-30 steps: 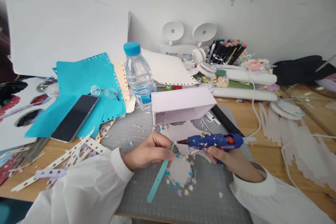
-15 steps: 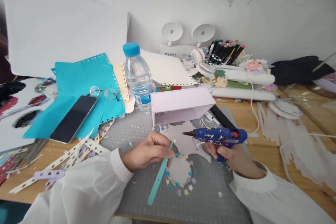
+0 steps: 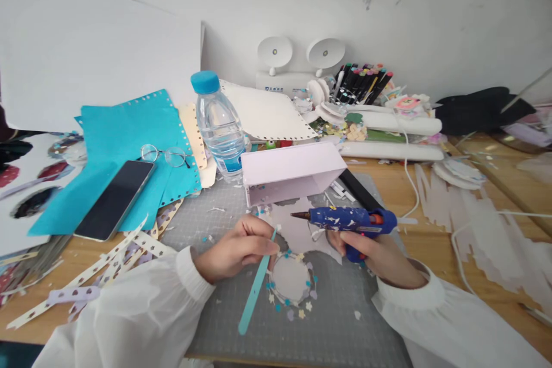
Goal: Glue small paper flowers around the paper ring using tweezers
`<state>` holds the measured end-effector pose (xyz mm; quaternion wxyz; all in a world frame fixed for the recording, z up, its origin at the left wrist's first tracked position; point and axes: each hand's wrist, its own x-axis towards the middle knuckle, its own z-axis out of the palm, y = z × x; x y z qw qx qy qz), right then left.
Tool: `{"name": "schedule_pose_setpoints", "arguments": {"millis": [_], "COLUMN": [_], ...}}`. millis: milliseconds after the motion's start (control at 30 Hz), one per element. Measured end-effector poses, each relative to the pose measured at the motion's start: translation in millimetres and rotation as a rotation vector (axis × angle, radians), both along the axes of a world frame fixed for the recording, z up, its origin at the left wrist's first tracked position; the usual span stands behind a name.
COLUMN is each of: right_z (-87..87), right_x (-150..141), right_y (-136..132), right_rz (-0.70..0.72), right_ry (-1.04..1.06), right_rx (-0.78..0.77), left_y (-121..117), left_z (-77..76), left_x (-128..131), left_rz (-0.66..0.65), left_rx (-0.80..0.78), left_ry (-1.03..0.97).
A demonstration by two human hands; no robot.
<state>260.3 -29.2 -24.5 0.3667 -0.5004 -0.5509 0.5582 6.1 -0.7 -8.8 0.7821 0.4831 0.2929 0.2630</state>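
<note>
Left hand (image 3: 237, 247): your grip narrowed to a pinch, thumb and fingers holding the upper end of a teal stick (image 3: 253, 298). The stick slants toward the near left, above or on the grey mat (image 3: 345, 322); which of the two, you cannot tell here.

Right hand (image 3: 377, 254): your grip wrapped round the handle of a blue glue gun (image 3: 340, 218), paint-flecked, nozzle to the left, apart from the stick.

Paper disc (image 3: 291, 280), one, ringed with small stars and hearts: on the mat, between your hands, just right of the stick. Contact with your left fingertips: cannot tell.

Lavender box (image 3: 295, 164), one, lying with its opening toward you: far side of the mat.

Water bottle (image 3: 219, 132), blue cap: just left of the box.

Phone (image 3: 114, 201) and glasses (image 3: 175, 157): on blue paper (image 3: 123, 132), left side of the bench (image 3: 431, 253).

Pens (image 3: 362, 85), a bunch: far right, by the wall.
</note>
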Motion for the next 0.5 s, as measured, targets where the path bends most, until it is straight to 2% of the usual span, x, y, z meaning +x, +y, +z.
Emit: {"name": "schedule_pose_setpoints", "arguments": {"millis": [167, 500], "right_z": [-1.0, -5.5], "right_x": [-0.8, 2.8], "right_y": [1.9, -1.2], "right_rz": [-0.036, -0.116], "right_ry": [0.188, 0.143], "right_rx": [-0.022, 0.012], "left_y": [-0.6, 1.1], "left_z": [-0.5, 1.0], "left_x": [0.0, 0.7], "left_rz": [0.013, 0.006], "left_rx": [-0.003, 0.007], "left_ry": [0.021, 0.021]}}
